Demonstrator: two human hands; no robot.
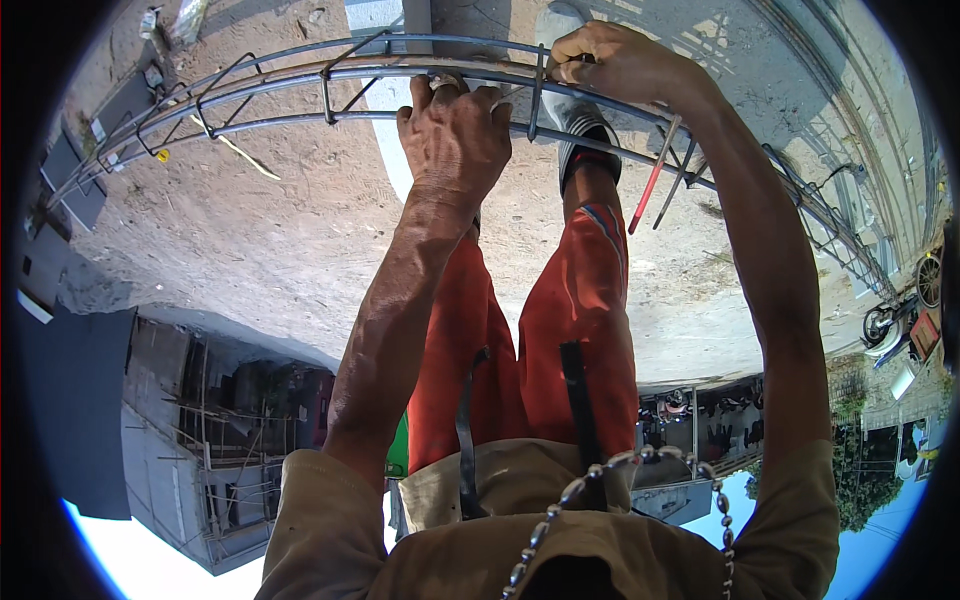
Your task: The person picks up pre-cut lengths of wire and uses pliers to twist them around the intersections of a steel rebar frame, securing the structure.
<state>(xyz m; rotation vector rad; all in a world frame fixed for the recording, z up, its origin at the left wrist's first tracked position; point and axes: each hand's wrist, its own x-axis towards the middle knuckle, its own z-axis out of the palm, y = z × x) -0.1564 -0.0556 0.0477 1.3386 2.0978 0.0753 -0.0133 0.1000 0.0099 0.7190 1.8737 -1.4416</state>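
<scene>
Fingers (pixel 418 92) curled, left hand (pixel 455 140), right hand (pixel 622 66) on rebar cage (pixel 326 96)

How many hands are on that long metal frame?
2. The left hand is at the near side of the metal frame, around mid-picture; the right hand is farther right, beside a crosswise tie. Some fingertips are hidden, but I see no other hands there.

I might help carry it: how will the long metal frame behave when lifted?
The metal frame is probably heavy, having several long bars. Cross-ties likely keep it fairly stiff, though such length may let ends sag.
</scene>
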